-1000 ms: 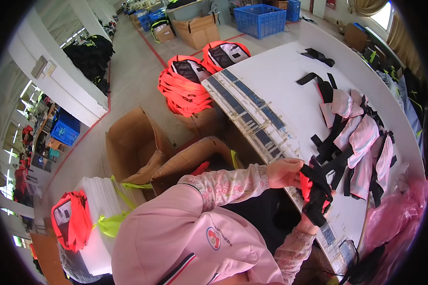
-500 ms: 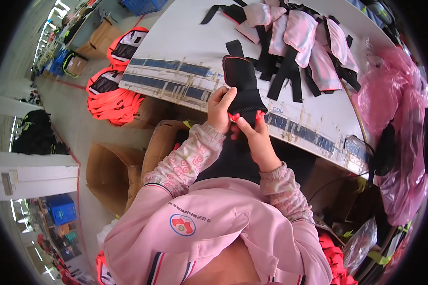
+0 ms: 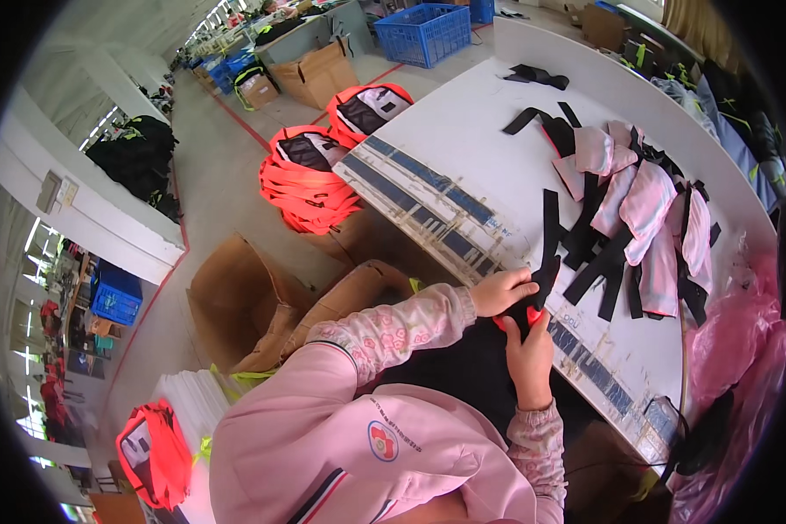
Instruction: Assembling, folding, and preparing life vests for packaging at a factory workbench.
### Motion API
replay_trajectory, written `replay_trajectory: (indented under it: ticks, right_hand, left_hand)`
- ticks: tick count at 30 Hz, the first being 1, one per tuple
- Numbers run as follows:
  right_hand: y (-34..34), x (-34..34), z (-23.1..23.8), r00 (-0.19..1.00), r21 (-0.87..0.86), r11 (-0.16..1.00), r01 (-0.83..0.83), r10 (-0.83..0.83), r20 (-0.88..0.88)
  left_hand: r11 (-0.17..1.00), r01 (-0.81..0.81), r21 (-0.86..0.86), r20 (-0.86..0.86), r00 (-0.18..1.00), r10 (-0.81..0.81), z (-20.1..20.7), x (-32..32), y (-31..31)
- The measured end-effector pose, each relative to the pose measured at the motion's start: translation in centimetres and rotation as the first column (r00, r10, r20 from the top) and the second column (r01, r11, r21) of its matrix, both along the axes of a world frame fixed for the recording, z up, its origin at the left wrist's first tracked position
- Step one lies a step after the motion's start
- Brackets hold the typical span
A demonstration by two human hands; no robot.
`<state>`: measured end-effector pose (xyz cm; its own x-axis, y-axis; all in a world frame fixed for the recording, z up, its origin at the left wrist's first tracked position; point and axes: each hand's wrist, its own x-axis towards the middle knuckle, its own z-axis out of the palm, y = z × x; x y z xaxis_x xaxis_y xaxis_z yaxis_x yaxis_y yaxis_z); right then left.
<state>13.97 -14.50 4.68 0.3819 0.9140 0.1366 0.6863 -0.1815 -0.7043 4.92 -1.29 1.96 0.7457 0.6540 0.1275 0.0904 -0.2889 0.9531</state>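
Red lines (image 3: 242,125) cross a grey floor (image 3: 214,188); a white pillar (image 3: 109,214) stands left, a white desk (image 3: 467,131) right, a tan curtain (image 3: 706,33) far right.

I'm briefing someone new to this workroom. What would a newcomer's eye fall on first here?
Probably the stack of bright orange-red fabric pieces with mesh panels, beside the left corner of the white table. Next, the heap of pale pink pads with black straps, on the table's right side. Then the left hand and right hand at its near edge, holding a black and orange-red piece.
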Motion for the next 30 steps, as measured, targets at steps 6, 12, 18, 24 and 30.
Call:
replay_trajectory:
  ticks: [6,12,18,24,30]
  right_hand:
    - [0.4,0.9,1.3,0.997,-0.141,0.990,-0.007,0.018,0.073]
    - [2.0,-0.1,0.7,0.953,-0.018,0.995,-0.101,0.092,-0.288]
    - [2.1,-1.5,4.9,0.752,-0.106,0.972,-0.207,0.089,-0.653]
    - [0.5,-3.1,7.0,0.615,0.000,0.945,-0.326,0.212,-0.760]
    - [-1.1,-5.1,8.9,0.580,0.060,0.867,-0.494,0.380,-0.720]
  left_hand:
    - [0.978,-0.086,-0.190,0.110,0.988,0.108,0.6,1.3,-0.2]
    - [0.933,-0.345,0.104,0.011,0.938,0.346,1.9,0.8,2.9]
    - [0.594,-0.581,0.556,0.148,0.772,0.618,3.3,-2.0,10.9]
    - [0.536,-0.651,0.538,0.141,0.696,0.704,4.5,-7.4,16.5]
    - [0.248,-0.581,0.775,0.051,0.449,0.892,3.2,-18.4,23.2]
